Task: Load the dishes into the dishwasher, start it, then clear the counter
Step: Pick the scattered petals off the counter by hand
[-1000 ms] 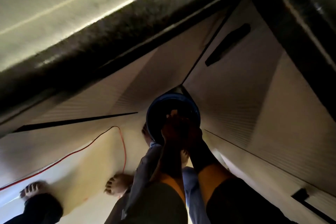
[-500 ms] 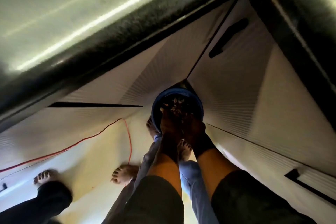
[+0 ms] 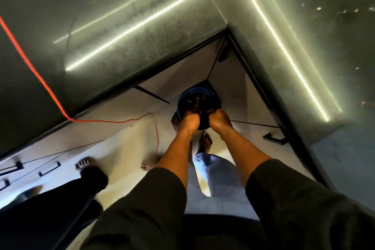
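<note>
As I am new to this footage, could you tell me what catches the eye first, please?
The left hand and right hand reach into a blue bin in the cabinet corner. Bright light strips glare across the dark counter above, and an orange cord trails down from upper left.

Round blue bin, upright, mouth open upward, dark scraps inside

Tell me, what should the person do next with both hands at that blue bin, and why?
Probably lift the left hand and right hand out of the bin and turn to the counter. The bin already holds scraps, and crumbs dot the counter. Whether the fingers hold anything is too dark to tell.
</note>
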